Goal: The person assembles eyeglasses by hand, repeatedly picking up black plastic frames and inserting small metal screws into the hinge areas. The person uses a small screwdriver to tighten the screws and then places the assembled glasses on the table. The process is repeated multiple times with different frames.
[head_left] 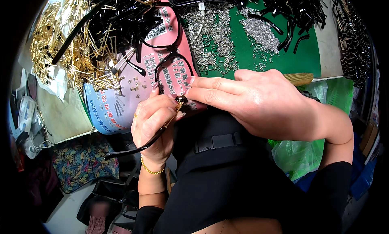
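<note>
A black eyeglass frame [173, 53] stands on its side above the mat's front edge, its two rims one above the other. My left hand [152, 118] is closed round its lower corner, by the hinge. From that hand a temple arm [142, 147] with a gold part and a black tip slants down to the left. The other black temple arm [87, 19] reaches out to the upper left. My right hand [251, 98] comes from the right, its fingers pressed together and tips against the frame beside the hinge. Its thumb is hidden, as is anything small between the fingertips.
Silver screws [210, 39] and finer silver pieces [263, 33] cover the green mat [306, 56]. Gold metal strips [67, 43] heap at left, black temple arms [300, 7] at the back. Small brass pieces [137, 86] lie on the printed mat [109, 122]. A yellowish brush [299, 79] rests at right.
</note>
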Available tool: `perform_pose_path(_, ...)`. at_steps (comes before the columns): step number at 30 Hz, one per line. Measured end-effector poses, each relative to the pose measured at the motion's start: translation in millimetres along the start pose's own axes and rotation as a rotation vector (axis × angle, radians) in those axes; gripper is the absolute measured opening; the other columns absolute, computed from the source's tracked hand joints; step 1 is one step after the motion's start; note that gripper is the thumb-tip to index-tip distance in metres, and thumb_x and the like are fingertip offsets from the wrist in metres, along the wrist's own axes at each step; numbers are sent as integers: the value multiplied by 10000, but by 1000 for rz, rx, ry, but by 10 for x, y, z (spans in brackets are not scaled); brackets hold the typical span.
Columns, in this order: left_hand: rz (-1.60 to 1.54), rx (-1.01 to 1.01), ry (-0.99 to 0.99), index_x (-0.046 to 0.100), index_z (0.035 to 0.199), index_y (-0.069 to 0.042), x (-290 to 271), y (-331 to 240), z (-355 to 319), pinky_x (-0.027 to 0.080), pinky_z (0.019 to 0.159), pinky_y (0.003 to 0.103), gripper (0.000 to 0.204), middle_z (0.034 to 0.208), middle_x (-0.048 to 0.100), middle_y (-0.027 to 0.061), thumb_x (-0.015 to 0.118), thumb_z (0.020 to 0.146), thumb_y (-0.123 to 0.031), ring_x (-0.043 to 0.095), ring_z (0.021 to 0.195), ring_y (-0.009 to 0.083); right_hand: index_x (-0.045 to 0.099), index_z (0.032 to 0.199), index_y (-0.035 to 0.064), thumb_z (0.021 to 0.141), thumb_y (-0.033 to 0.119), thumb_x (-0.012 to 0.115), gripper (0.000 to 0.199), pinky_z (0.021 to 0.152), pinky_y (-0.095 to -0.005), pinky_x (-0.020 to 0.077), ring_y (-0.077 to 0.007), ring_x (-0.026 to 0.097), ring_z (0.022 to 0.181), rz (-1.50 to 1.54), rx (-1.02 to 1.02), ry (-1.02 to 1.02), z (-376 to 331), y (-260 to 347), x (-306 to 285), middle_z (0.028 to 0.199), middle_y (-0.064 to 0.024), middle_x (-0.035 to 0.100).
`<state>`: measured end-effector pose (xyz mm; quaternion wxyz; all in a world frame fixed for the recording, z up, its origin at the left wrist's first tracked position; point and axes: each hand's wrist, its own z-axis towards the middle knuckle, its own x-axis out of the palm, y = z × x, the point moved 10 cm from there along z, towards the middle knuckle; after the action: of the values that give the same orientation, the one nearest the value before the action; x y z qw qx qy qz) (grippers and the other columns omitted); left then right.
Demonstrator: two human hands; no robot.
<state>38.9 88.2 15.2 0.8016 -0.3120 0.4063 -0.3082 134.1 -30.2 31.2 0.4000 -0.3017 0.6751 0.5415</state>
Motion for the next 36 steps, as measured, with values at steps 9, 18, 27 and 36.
perform_pose_path(9,204,146,111,656,941,-33,83,-196,134,575,903,478,305,913,687,96,784,670,19,700,842,285,632,1314,176,735,15,683,603,495,-247,504,-152,596,657,-64,5,-3,1,26,11,1387,43,608)
perform_pose_path(18,171,111,169,661,952,-36,80,-106,189,598,802,423,323,853,664,76,778,666,55,688,807,264,645,1301,175,737,12,679,588,507,-257,510,-156,580,638,-4,13,-7,20,7,41,1364,23,618)
perform_pose_path(27,86,87,106,702,940,-50,23,-49,112,601,870,445,312,942,648,93,845,672,21,699,829,236,665,1262,205,798,146,676,468,453,-247,467,-127,538,612,-351,-84,-125,62,136,21,1280,55,650)
perform_pose_path(36,220,99,-5,696,903,-69,-139,-201,55,595,888,466,188,1076,585,118,824,769,-41,693,902,247,674,1193,180,848,198,718,348,552,-238,511,-161,604,691,-347,-1,-174,41,146,-109,1229,2,648)
